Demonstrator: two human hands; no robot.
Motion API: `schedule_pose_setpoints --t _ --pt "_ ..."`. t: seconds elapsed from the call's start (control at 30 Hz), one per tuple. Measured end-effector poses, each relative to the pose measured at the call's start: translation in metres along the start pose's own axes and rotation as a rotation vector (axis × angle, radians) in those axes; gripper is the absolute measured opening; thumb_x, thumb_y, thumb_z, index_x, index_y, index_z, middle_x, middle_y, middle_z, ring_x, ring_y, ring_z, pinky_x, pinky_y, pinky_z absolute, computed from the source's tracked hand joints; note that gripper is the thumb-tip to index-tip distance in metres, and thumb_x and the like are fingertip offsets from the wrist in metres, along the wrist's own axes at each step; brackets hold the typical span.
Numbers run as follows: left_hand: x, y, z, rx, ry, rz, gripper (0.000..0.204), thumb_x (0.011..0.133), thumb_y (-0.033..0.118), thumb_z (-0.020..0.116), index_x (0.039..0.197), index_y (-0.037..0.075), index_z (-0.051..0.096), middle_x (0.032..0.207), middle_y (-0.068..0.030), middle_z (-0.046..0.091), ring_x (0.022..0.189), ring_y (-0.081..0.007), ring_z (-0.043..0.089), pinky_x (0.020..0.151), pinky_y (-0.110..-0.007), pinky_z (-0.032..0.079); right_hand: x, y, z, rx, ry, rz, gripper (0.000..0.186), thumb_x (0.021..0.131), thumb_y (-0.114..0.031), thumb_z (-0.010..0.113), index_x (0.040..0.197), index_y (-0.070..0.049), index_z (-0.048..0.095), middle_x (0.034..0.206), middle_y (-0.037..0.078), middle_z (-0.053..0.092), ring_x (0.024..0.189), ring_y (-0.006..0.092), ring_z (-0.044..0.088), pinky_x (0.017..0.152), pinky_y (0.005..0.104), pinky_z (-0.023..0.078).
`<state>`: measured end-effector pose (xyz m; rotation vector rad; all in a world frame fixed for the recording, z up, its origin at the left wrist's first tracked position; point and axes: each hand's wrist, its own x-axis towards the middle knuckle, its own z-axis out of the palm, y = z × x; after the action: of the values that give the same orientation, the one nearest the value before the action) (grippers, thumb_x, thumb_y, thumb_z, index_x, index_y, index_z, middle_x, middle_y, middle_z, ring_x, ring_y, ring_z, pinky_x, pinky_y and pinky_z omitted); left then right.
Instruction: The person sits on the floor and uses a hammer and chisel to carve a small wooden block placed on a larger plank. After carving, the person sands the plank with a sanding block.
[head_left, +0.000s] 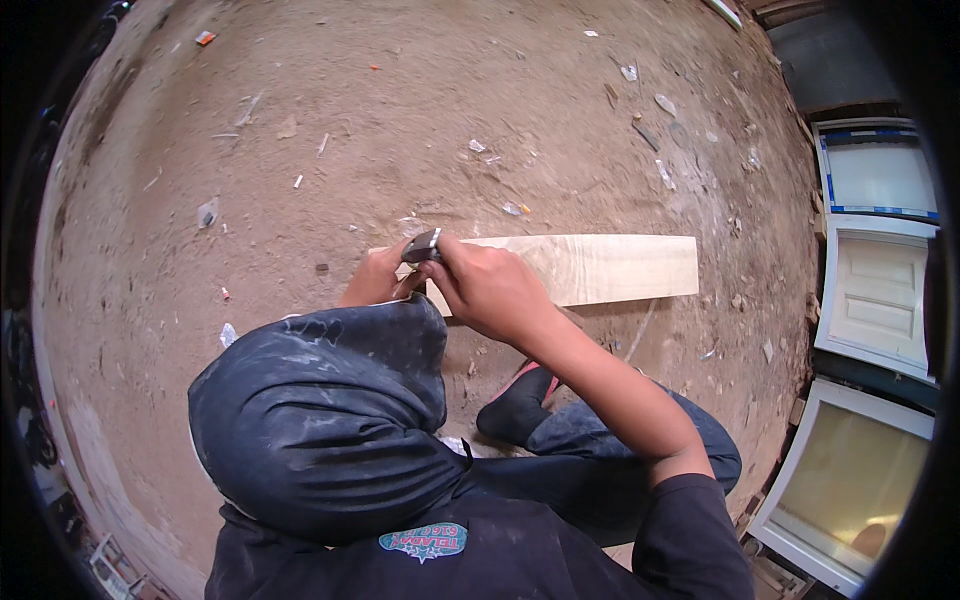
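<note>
A pale wooden board [620, 265] lies crosswise on the dusty ground ahead of me. My right hand [485, 285] is closed on a dark metal tool [422, 246] with a bright edge, held above the board's left end. My left hand [378, 280] is just left of it, fingers bent at the board's end; what it grips is hidden behind the tool and my right hand. My bent leg in dark cloth [310, 390] rises below the left hand and hides part of that wrist.
My other leg and dark-socked foot [515, 410] are below the board. Scattered scraps [208, 213] lie on the dirt ground [300, 120]. Along the right edge stand framed panels: a white panelled one [875, 285], a blue-edged one [875, 165] and a glazed one [840, 470].
</note>
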<state>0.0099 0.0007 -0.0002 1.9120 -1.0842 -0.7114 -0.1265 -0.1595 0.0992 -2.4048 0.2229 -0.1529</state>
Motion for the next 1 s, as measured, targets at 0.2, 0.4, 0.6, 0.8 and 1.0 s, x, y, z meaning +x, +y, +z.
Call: schedule_pose_setpoints --t 0.2,0.4,0.6,0.8,1.0 --pt "0.003 0.000 0.006 -0.072 0.037 0.051 0.040 0.092 0.033 0.078 0.118 0.005 0.066 0.096 -0.0224 0.072 0.091 -0.0446 0.069 0.073 -0.046 0.054 -0.005 0.014 -0.005 0.170 0.021 0.026 0.016 0.087 -0.011 0.066 0.093 0.003 0.061 0.079 0.026 0.064 0.079 0.0462 0.065 0.070 0.0517 0.050" --pt "-0.001 -0.015 0.010 -0.101 0.090 0.189 0.030 0.092 0.021 0.076 0.116 0.004 0.067 0.093 -0.0184 0.072 0.087 -0.0345 0.072 0.075 -0.041 0.054 -0.005 -0.007 -0.017 0.321 0.027 0.048 0.021 0.094 -0.019 0.066 0.096 0.002 0.061 0.081 0.026 0.067 0.078 0.0456 0.066 0.068 0.0527 0.050" --pt "0.022 -0.016 -0.015 -0.037 -0.234 0.102 0.037 0.092 0.034 0.078 0.117 0.009 0.069 0.098 -0.0199 0.073 0.091 -0.0410 0.071 0.077 -0.044 0.055 -0.011 0.006 -0.012 0.307 0.050 0.093 0.023 0.097 -0.019 0.066 0.092 0.002 0.063 0.070 0.022 0.063 0.062 0.0405 0.060 0.057 0.0447 0.045" --pt "0.041 0.004 -0.042 0.082 -0.526 0.135 0.036 0.095 0.035 0.073 0.120 0.009 0.067 0.101 -0.0199 0.073 0.095 -0.0384 0.071 0.081 -0.045 0.054 -0.007 0.008 -0.015 0.299 0.069 0.125 0.026 0.094 -0.019 0.067 0.086 0.005 0.061 0.067 0.024 0.059 0.060 0.0412 0.059 0.057 0.0457 0.043" --pt "0.054 0.007 -0.058 0.240 -0.688 0.016 0.036 0.099 0.033 0.069 0.125 0.009 0.066 0.112 -0.0188 0.072 0.104 -0.0386 0.069 0.088 -0.045 0.053 -0.009 0.014 -0.015 0.273 0.048 0.121 0.028 0.095 -0.019 0.065 0.083 0.005 0.058 0.069 0.025 0.060 0.065 0.0436 0.060 0.060 0.0486 0.044"
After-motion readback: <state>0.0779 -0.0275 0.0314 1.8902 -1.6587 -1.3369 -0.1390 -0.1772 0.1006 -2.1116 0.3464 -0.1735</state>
